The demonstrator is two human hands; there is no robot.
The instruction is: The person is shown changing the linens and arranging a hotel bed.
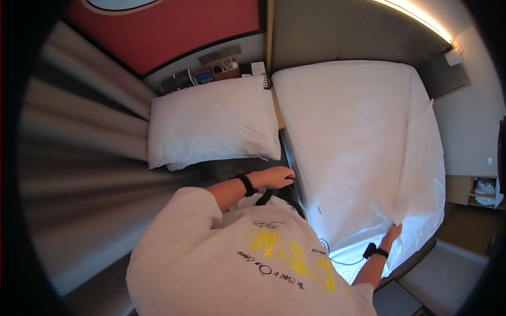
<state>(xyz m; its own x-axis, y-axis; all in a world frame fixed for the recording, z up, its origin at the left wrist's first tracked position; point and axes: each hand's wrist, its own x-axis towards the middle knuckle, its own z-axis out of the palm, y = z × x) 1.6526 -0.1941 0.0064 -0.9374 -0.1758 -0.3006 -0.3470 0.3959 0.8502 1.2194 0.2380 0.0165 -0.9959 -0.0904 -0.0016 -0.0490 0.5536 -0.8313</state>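
Note:
A bed with a white sheet [352, 138] fills the right half of the view. My right hand [392, 234] is closed on the sheet near the bed's lower end, and folds run up from it. My left hand [280, 177] is curled beside the bed's left edge; whether it grips anything there is not clear. White pillows [213, 122] lie stacked to the upper left of my left hand. A thin cable [348, 263] runs by my right wrist, which wears a black band.
Behind the pillows stand a brown box [225, 69] with a white cable and a black item [178, 81]. Long curtains [91, 158] hang at the left. A wall lamp [454, 57] is at the upper right, above a wooden shelf [457, 189] holding plastic bags.

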